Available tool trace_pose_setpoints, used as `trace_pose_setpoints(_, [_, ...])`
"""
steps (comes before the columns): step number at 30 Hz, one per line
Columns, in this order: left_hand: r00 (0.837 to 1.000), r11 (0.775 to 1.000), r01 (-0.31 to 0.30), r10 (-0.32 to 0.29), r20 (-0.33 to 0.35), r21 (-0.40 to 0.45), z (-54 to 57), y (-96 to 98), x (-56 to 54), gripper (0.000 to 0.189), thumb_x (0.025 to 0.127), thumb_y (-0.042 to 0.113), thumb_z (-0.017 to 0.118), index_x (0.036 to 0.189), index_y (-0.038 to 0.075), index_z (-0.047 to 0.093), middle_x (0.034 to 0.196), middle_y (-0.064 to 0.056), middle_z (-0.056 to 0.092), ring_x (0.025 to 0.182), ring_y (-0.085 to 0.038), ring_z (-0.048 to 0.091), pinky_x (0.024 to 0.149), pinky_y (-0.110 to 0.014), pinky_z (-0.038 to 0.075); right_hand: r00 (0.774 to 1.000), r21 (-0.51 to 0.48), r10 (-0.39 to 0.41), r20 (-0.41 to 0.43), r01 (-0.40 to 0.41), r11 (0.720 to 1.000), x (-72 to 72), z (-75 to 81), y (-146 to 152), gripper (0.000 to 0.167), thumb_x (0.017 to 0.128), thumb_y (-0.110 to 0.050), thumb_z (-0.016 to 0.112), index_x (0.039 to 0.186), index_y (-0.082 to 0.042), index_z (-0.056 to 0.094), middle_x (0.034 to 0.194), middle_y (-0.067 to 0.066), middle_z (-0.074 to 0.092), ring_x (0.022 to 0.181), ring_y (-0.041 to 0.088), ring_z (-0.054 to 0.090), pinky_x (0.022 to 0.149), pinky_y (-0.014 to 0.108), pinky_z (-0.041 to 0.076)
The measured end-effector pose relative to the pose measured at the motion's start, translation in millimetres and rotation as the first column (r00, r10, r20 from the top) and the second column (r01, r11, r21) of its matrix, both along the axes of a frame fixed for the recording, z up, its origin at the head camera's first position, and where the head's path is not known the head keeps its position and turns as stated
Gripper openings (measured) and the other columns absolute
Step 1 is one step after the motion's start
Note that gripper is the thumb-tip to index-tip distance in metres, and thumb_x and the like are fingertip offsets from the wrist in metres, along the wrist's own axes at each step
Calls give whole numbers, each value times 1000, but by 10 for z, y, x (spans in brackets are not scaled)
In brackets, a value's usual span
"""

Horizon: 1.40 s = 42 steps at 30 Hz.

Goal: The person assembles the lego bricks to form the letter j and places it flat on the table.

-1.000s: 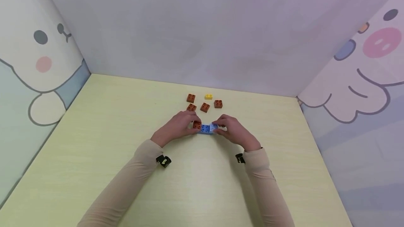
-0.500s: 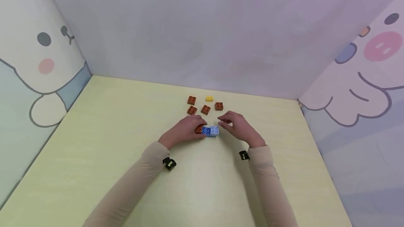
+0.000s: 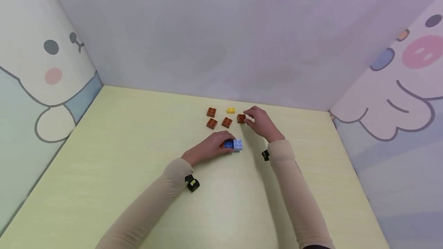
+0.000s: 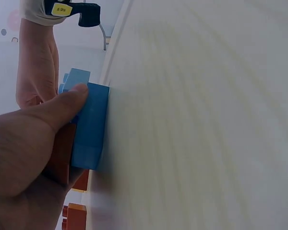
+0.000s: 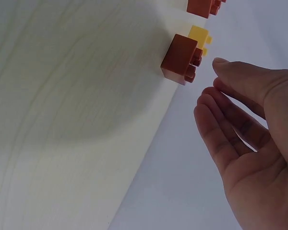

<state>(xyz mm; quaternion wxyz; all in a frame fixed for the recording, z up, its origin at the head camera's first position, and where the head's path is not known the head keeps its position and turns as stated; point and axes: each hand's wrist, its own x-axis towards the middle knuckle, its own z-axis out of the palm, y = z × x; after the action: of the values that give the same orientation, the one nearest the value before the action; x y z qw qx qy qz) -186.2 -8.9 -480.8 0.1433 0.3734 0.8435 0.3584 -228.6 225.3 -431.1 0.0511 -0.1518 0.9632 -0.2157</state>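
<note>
My left hand [image 3: 209, 147] grips a small assembly of toy building bricks low over the table. In the left wrist view, the thumb lies along the long blue brick [image 4: 92, 129] at its base. A light blue brick [image 3: 237, 145] sits on the right end, and a brown brick [image 4: 62, 152] on the other end is partly hidden by the hand. Between them shows a blue brick [image 3: 228, 145]. My right hand [image 3: 262, 123] hovers beside a loose brown brick [image 3: 240, 118]; the right wrist view shows its thumb and fingers apart, with nothing between them, close to that brick's studs.
Several more brown bricks lie loose behind the assembly, among them one in the middle [image 3: 227, 122] and one at the back left [image 3: 211, 112]. A small yellow brick [image 3: 230, 110] lies near the back wall [image 3: 207, 41]. Walls with cartoon animals flank the pale table [image 3: 145, 126].
My right hand has let go of the light blue brick and moved back to the loose brown brick. The left hand has shifted slightly right, its fingers now further along the assembly.
</note>
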Motion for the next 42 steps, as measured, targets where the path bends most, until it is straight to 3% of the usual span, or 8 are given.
trace_pose_setpoints(12, [1000, 1000, 8, -7, 24, -29, -11, -13, -16, 40, 100, 35, 66, 133, 12, 62, 127, -1, 65, 113, -13, 60, 104, -34, 51, 998, 69, 8, 55, -12, 998, -155, -116, -25, 35, 98, -11, 68, 131, -2, 66, 125, 18, 65, 119, 35, 63, 103, 47, 53])
trace_pose_setpoints(23, [1000, 999, 20, -20, -5, -38, -23, 1, -40, 40, 100, 35, 66, 132, 12, 63, 125, -2, 65, 111, -13, 60, 102, -33, 51, 996, 44, -19, 82, 16, 999, -126, -119, -15, 29, 99, -13, 67, 126, -4, 66, 125, 16, 68, 117, 32, 63, 103, 47, 52])
trace_pose_setpoints(28, [1000, 999, 25, -25, -10, -36, -31, -7, -37, 40, 100, 35, 67, 131, 11, 65, 124, -3, 65, 110, -13, 60, 100, -33, 52, 995, 17, -13, 96, 11, 1000, -70, -128, -2, 32, 100, -15, 66, 129, -4, 65, 125, 16, 66, 120, 32, 63, 105, 47, 52])
trace_pose_setpoints(33, [1000, 999, 25, -25, 2, -28, -34, -10, -26, 41, 100, 35, 67, 132, 10, 65, 125, -4, 65, 110, -14, 60, 101, -34, 52, 999, -7, 18, 48, -17, 1000, 31, -90, 26, 33, 98, -18, 69, 128, -5, 68, 121, 14, 68, 115, 30, 64, 102, 46, 53])
trace_pose_setpoints(42, [1000, 999, 20, -19, 10, -33, -30, -28, -28, 40, 100, 36, 66, 132, 12, 64, 127, -2, 64, 111, -13, 60, 103, -34, 51, 996, -83, 84, 7, -83, 993, 297, 131, 39, 33, 98, -20, 69, 128, -7, 68, 119, 11, 67, 114, 33, 64, 102, 51, 53])
